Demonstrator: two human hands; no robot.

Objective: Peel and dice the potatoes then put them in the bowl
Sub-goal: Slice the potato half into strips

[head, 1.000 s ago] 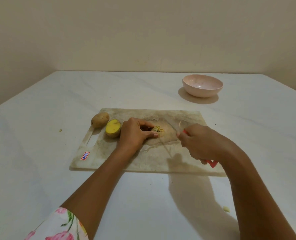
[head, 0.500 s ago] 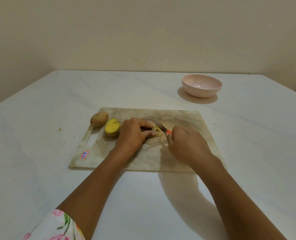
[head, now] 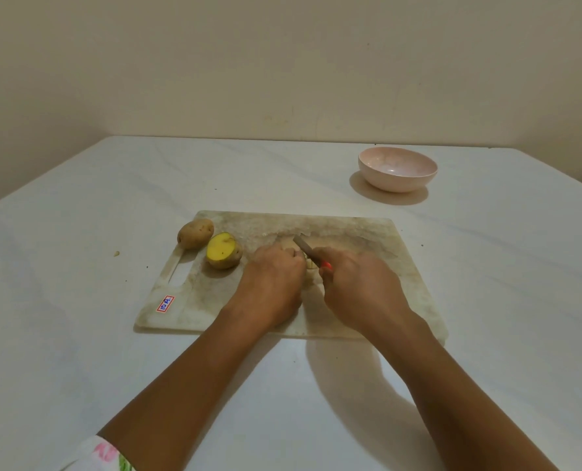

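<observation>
The potato piece (head: 308, 264) being diced lies near the middle of the cutting board (head: 368, 232), almost wholly hidden; only a pale yellow sliver shows between the two hands. The left hand (head: 276, 277) has its grip curled over the piece from the left, fingertips pinning it down. The right hand (head: 361, 287) has its grip clamped round the red handle of the knife (head: 302, 245), whose blade slants away and to the left across the piece, just beside the left fingertips (closer than I'd like, from where I stand). So the piece sits left of the knife hand and under the blade. I'd judge the next cut goes straight down, with the holding fingers edging back leftward. Which way the piece's long axis runs, I cannot tell.

Further left on the board sit a halved potato (head: 224, 250), cut face up with its skin on, and a whole potato (head: 195, 233) at the far left corner. The bowl (head: 397, 185) stands on the surface (head: 78, 334) well beyond the board's far right corner, with open room between.
</observation>
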